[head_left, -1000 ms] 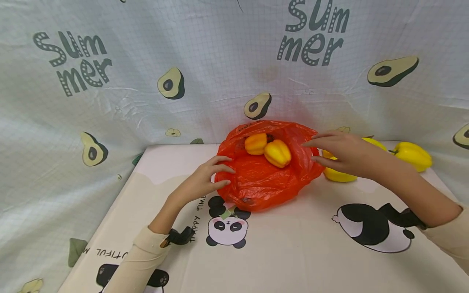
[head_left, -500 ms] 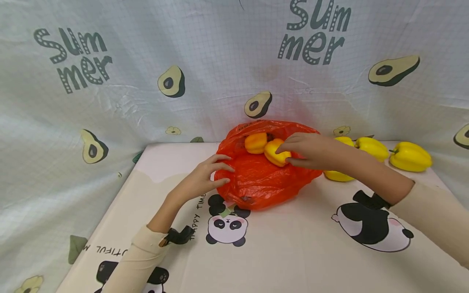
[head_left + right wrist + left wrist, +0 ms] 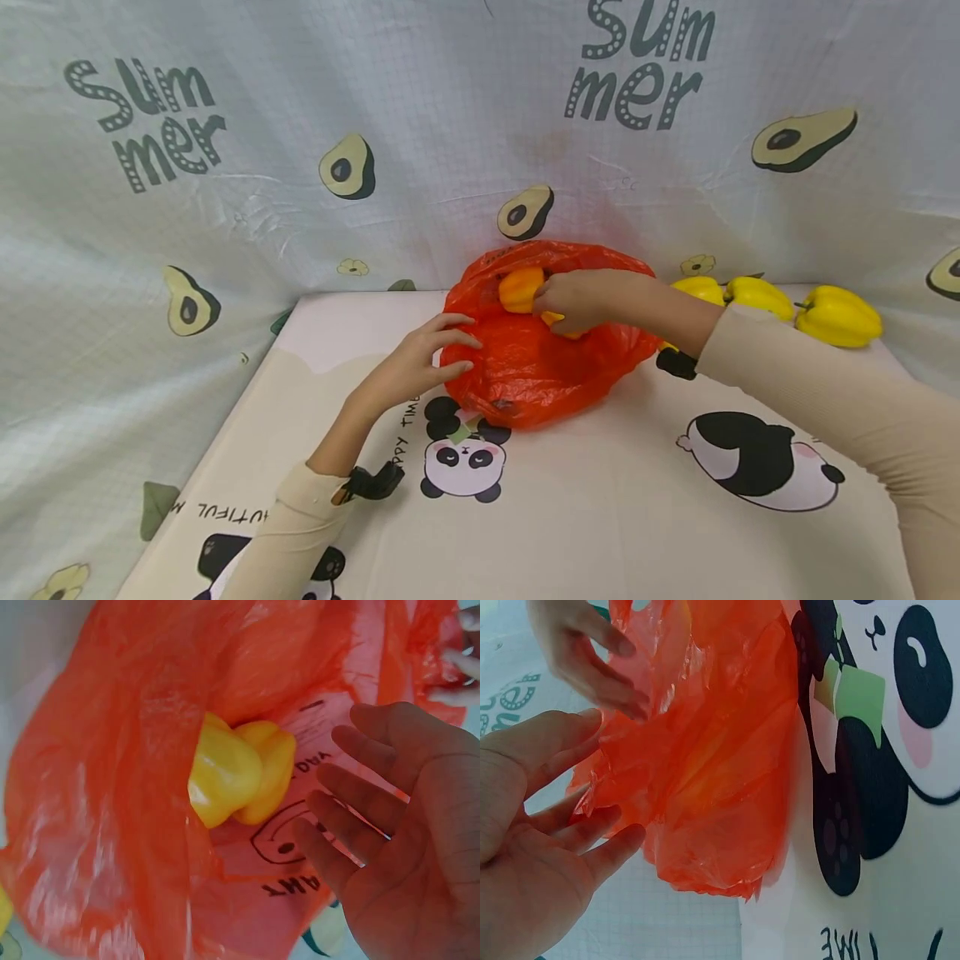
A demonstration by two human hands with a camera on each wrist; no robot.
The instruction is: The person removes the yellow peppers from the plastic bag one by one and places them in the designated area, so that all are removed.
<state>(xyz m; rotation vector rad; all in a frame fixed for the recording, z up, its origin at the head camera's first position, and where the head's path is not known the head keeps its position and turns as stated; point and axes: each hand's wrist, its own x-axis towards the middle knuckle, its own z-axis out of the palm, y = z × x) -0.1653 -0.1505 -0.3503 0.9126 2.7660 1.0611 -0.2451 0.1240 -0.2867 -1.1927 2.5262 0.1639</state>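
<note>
panda-print tabletop [image 3: 592, 508] — loosely spread hands [image 3: 412, 367] [image 3: 581, 296], left at red bag's [image 3: 528, 362] rim, right over yellow pepper [image 3: 240, 776] inside

a cloth-screened corner, room type unclear: avocado-print sheeting [image 3: 420, 100] hangs behind a panda-print tabletop [image 3: 570, 525].

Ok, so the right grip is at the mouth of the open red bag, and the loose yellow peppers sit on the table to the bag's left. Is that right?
Not quite: the loose yellow peppers sit to the right of the red bag, as the head view shows. The right grip is at the bag's mouth, as you say.
</note>
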